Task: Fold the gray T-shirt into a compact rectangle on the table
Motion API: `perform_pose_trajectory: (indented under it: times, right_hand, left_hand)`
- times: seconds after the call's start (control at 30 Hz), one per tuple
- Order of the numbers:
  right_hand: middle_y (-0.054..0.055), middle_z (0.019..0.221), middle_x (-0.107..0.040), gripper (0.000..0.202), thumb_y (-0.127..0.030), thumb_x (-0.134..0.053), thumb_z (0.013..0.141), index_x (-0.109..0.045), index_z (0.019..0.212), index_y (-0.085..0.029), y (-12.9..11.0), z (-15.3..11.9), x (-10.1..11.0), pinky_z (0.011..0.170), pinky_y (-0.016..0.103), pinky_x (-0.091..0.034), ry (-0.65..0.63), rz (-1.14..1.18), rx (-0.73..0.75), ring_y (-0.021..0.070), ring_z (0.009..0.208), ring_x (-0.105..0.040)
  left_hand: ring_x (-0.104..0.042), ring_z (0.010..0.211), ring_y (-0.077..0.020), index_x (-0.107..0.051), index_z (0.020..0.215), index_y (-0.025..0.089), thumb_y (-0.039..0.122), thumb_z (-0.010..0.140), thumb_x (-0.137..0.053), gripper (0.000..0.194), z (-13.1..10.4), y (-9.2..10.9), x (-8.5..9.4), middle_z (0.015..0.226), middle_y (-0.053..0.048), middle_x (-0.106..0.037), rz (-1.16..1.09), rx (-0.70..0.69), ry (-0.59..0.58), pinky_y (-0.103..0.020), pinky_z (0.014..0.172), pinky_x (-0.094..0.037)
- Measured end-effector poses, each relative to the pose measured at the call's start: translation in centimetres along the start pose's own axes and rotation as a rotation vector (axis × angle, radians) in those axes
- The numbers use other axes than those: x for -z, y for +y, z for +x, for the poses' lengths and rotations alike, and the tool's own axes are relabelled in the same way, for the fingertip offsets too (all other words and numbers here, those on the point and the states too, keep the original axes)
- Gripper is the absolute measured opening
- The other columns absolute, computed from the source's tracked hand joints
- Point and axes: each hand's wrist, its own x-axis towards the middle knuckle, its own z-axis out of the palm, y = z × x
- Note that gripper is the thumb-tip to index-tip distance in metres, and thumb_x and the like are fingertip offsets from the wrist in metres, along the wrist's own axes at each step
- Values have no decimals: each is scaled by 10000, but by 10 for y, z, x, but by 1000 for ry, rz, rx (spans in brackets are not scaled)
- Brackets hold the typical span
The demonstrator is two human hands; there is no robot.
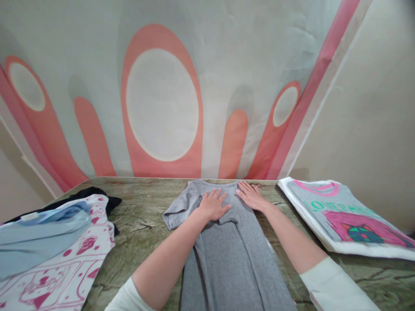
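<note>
A grey short-sleeved T-shirt (223,255) lies on the wood-patterned table, its neckline toward the far edge. One sleeve sticks out to the left; the right side looks folded inward, with long creases down the body. My left hand (214,205) rests flat on the upper part of the shirt, fingers spread. Near the right shoulder edge, my right hand (251,195) lies flat with its fingers stretched out, touching the cloth. Both hands are open. The shirt's lower end runs out of view at the bottom.
On the right is a stack of folded shirts (350,216), the top one grey with a pink collar and cat print. Light blue, white-and-pink and black garments (65,246) lie at left. Behind the wooden table (142,224) stands a wall with a printed backdrop (162,103).
</note>
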Motion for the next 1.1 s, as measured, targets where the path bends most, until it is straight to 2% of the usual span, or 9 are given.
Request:
perform_pose_trajectory:
  times: [0.13,0.27,0.37,0.53,0.67,0.73,0.87,1.0,1.1]
  right_hand:
    - [63,1499,-96,794,-659,-76,839,-123,1435,-138,-3,0,1,1101,432,-27,-78,-3,-56,194,1372,-74]
    - [92,1494,-119,837,-672,-52,828,-170,1426,-99,9,-2,0,1099,442,-16,-44,-5,-187,225,1371,-74]
    - [95,1491,-143,823,-661,-46,835,-186,1424,-104,14,-3,1,1098,446,-37,4,9,-223,228,1370,-75]
    - [60,1499,-116,773,-639,-78,849,-139,1434,-139,2,-2,2,1103,409,-38,54,19,-92,192,1373,-56]
    - [55,1499,-107,786,-655,-89,839,-146,1434,-143,-7,-2,0,1103,396,-34,-41,23,-17,185,1372,-73]
    - [74,1497,-112,801,-659,-82,836,-160,1430,-128,-5,-2,-2,1101,405,-35,-52,16,-52,194,1370,-86]
    - [102,1493,-130,806,-651,-87,841,-172,1426,-103,-4,-2,-2,1098,415,-38,9,-7,-106,214,1369,-88]
    - [81,1494,-134,760,-627,-106,856,-163,1430,-132,-19,-3,5,1101,385,-18,64,-16,24,188,1371,-78]
    - [78,1491,-151,756,-628,-114,857,-182,1427,-135,-34,-7,9,1102,374,-32,31,0,115,185,1368,-105]
  left_hand:
    - [-161,1346,-295,-258,1403,231,637,855,-178,687,0,-1,-2,1483,-77,-175,1,-7,10,-494,1060,-129]
    - [-161,1346,-294,-250,1406,230,639,855,-160,692,0,-2,-2,1486,-76,-163,5,-8,4,-492,1062,-125]
    - [-160,1346,-297,-250,1406,235,643,853,-157,694,1,-2,-3,1486,-73,-164,6,-6,6,-493,1063,-122]
    - [-168,1343,-301,-255,1403,240,646,852,-155,692,2,-3,-7,1483,-69,-177,6,-12,25,-504,1056,-135]
    - [-176,1340,-307,-256,1405,222,635,856,-163,693,3,-2,-6,1481,-83,-177,7,-15,26,-511,1053,-141]
    - [-184,1338,-308,-264,1402,218,629,857,-185,687,3,-3,-3,1480,-88,-181,-2,-19,12,-512,1050,-152]
    - [-225,1325,-302,-323,1374,187,594,865,-241,657,3,-12,7,1457,-116,-244,-23,14,-25,-512,1042,-183]
    - [-252,1317,-294,-345,1359,163,517,875,-316,600,3,-21,16,1442,-133,-272,-30,71,-68,-507,1037,-206]
    - [-269,1312,-282,-402,1322,169,453,875,-375,530,2,-27,23,1417,-131,-327,-44,66,-72,-485,1042,-210]
